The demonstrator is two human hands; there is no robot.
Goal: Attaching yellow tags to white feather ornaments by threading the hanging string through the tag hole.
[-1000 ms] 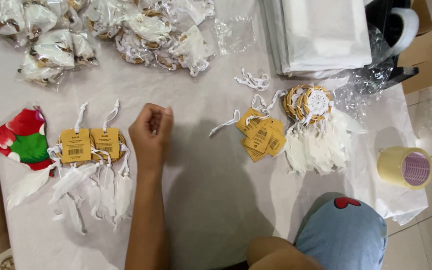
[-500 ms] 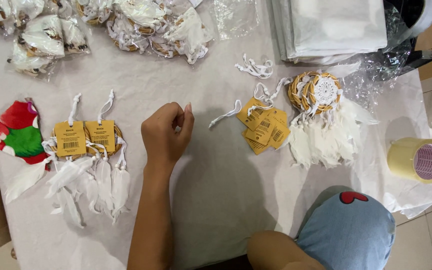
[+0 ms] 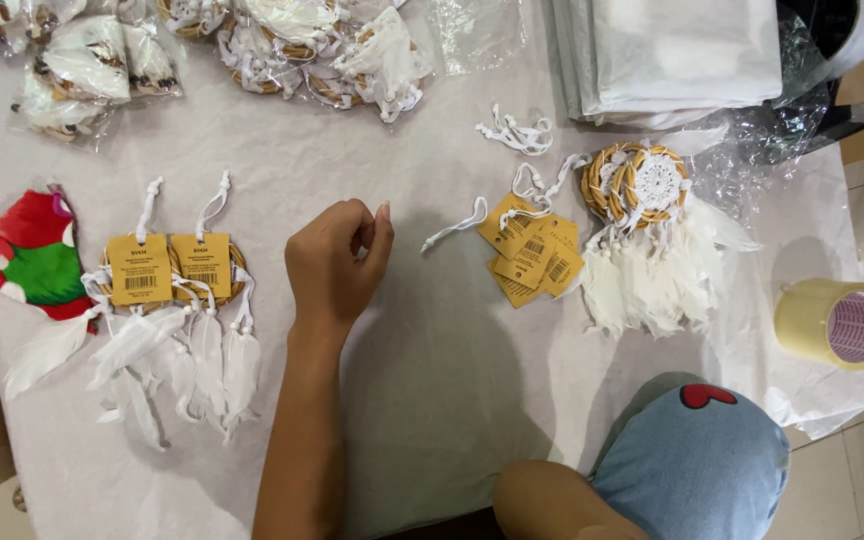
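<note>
your left hand hangs over the white cloth-covered table, fingers curled loosely inward with thumb and fingertips nearly meeting; whether anything is pinched between them, you cannot tell. just to its right lies a loose white ribbon loop, near a pile of mustard-yellow card tags. to its left rest two tagged wicker-ring dreamcatchers with white feathers. your right hand is out of sight.

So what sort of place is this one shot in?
Probably a home craft-packing spot on the floor: a white sheet spread out, small dreamcatchers with yellow tags, bagged ones, and packing tape.
</note>
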